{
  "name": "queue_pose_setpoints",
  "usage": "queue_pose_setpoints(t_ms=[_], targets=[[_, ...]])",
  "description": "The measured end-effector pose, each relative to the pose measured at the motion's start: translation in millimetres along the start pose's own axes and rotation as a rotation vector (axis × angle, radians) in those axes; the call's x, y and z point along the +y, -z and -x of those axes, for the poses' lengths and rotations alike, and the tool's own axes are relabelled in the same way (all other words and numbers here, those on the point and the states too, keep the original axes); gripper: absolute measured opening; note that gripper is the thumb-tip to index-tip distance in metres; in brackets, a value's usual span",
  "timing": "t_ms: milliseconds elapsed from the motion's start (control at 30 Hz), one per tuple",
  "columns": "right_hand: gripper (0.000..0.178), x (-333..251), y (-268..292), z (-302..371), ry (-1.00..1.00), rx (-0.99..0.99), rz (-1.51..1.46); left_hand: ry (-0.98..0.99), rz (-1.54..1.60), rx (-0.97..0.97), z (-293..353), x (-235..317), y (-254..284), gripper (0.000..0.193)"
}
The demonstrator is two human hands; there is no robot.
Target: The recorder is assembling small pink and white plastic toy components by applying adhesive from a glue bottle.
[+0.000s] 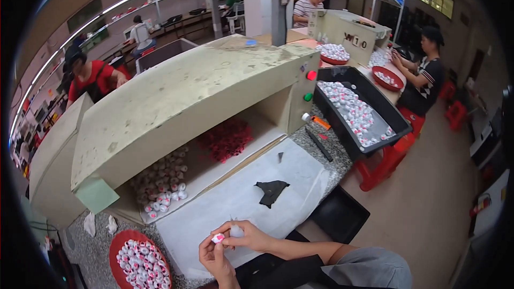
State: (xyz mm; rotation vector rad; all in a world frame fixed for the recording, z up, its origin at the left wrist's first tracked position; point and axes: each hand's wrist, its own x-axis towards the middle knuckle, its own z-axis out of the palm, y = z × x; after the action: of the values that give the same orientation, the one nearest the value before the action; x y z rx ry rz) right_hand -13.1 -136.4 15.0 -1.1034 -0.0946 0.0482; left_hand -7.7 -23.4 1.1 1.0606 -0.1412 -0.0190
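Observation:
Above the white sheet [235, 182] on the bench, my two hands meet near the lower edge. A small round white piece with a pink patch [218, 238] is pinched in the fingers of my left hand [215, 257]. My right hand [250, 236] touches the same piece with its fingertips. Tucked in its curled fingers is a small whitish translucent object [236, 230] with a thin tip; it looks like a little squeeze bottle, though I cannot make out its kind. A red bowl [114, 251] full of similar white and pink pieces stands left of my hands.
Ahead stands a cream box housing [193, 91] with white pieces [160, 184] and a pink heap [227, 139] inside. A dark cloth scrap [271, 192] lies on the sheet. On the right, a black bin [388, 142] holds more pieces on a red stool [386, 160]. Several people work farther off.

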Motion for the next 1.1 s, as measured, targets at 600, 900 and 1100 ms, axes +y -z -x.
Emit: queue_pose_setpoints(t_ms=[600, 900, 1100], targets=[[0.029, -16.8, 8.8, 4.6, -0.026, -0.094, 0.06, 0.063, -0.213, -0.11, -5.8, 1.9, 9.8, 0.017], [0.028, -11.2, 11.8, -3.1, -0.087, -0.136, 0.004, 0.027, -0.171, -0.071, -4.4, -9.3, 21.0, 0.019], [0.027, -3.6, 9.8, -7.3, -0.104, -0.091, -0.01, 0.057, -0.115, -0.089, -7.3, -4.1, 21.0, 0.017]])
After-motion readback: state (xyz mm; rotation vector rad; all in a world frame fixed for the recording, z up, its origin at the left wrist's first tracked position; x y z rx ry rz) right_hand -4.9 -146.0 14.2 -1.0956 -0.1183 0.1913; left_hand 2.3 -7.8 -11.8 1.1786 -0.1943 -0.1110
